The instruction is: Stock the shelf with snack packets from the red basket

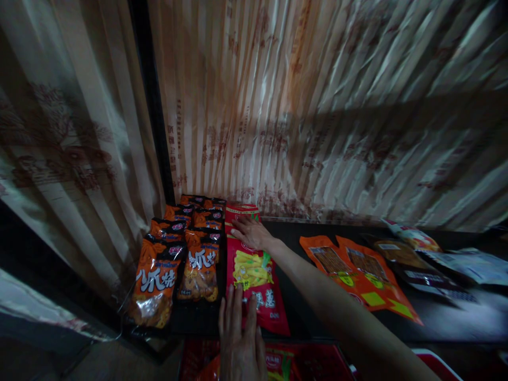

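Note:
A red snack bag with yellow pictures lies on the black shelf, with more red packaging behind its top end. My right hand reaches across and rests on the upper part of the red bags, fingers spread. Over the lower edge of the front red bag lies my left hand, its fingers extended and flat. Neither hand is closed round anything. Left of the red bag stand two rows of orange and black snack bags, one behind another.
Two orange bags lie to the right, then a dark brown package and pale packages. Below the shelf edge, a red basket holds more bags. A black post and printed curtains stand behind.

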The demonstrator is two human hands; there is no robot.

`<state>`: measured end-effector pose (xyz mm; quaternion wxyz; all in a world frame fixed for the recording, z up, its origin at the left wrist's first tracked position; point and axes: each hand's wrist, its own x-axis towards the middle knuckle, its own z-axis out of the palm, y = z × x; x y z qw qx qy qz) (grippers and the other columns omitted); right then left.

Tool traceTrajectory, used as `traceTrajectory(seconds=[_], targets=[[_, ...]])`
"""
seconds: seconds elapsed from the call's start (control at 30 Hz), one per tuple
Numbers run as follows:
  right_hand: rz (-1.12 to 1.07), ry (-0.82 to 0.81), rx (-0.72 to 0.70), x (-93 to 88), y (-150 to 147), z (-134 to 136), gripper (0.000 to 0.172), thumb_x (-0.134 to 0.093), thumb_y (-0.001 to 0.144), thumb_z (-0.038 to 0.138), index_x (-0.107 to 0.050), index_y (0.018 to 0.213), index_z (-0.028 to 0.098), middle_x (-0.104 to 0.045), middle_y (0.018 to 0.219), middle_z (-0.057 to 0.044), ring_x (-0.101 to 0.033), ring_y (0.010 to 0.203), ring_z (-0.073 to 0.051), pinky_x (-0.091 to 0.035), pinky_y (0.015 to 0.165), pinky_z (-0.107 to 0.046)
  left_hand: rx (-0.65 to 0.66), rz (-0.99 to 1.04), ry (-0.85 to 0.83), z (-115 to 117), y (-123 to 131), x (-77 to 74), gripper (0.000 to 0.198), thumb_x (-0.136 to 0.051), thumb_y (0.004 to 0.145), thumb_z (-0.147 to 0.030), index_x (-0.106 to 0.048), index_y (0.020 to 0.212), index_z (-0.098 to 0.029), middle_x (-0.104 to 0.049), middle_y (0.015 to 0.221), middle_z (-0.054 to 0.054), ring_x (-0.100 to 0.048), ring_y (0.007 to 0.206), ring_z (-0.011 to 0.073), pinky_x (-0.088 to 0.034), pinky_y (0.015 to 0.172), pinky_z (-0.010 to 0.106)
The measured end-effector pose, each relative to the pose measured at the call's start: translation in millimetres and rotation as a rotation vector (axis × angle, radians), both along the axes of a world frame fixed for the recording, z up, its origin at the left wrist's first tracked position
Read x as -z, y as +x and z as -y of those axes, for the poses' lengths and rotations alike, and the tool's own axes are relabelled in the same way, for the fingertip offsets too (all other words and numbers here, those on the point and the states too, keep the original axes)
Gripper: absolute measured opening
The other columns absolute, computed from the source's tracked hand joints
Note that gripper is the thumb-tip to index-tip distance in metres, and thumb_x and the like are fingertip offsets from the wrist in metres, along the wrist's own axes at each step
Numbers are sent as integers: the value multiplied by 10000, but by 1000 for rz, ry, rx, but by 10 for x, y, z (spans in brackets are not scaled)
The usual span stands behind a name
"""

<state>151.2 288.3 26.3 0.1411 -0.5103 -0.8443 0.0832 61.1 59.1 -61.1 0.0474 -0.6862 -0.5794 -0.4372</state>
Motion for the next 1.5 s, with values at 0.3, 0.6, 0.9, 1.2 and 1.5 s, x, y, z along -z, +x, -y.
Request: traceTrajectory(seconds=[0.3, 0.6, 0.9, 1.2, 1.5], targets=[[135, -103, 26, 16, -27, 44, 612, -287, 885, 606, -390, 1383, 266, -369, 1462, -98, -324, 1331, -333, -275, 1033, -522, 12, -4, -10, 12, -15, -29, 627, -418, 816, -52, -335, 1401, -262, -312, 1492, 75, -260, 1374, 253, -365, 1040, 478], [139, 89, 11, -108, -71, 51, 559, -496, 870, 401, -388, 1372, 179, -518, 1321, -149, -462, 1217, -263, -330, 995, -382, 8, -36, 8, 10, -18, -19, 588, -415, 821, -48, -370, 1377, -232, -313, 1486, 100, -251, 1377, 268, -358, 1033, 508], [68, 94, 79, -130, -122, -157, 255, -599, 814, 352, -660, 995, 183, -640, 1082, -102, -583, 1007, -219, -415, 853, -295, 4, -133, 40, 4, -83, 16, 576, -468, 806, -67, -401, 1359, -213, -330, 1477, 109, -243, 1381, 254, -397, 1014, 462], [-27, 151, 135, -164, -135, -150, 181, -523, 853, 252, -629, 990, 200, -673, 965, -52, -608, 880, -179, -435, 748, -251, 16, -72, -14, 13, -59, 31, 564, -495, 829, -148, -383, 1375, -235, -308, 1490, 102, -226, 1387, 260, -393, 1023, 455], [-37, 288, 194, -199, -202, -231, 215, -466, 875, 238, -641, 991, 191, -622, 1042, -102, -489, 1029, -248, -353, 907, -363, -11, 39, -28, -5, 37, 46, 517, -492, 827, -164, -440, 1338, -231, -344, 1475, 92, -256, 1375, 258, -334, 1055, 481]])
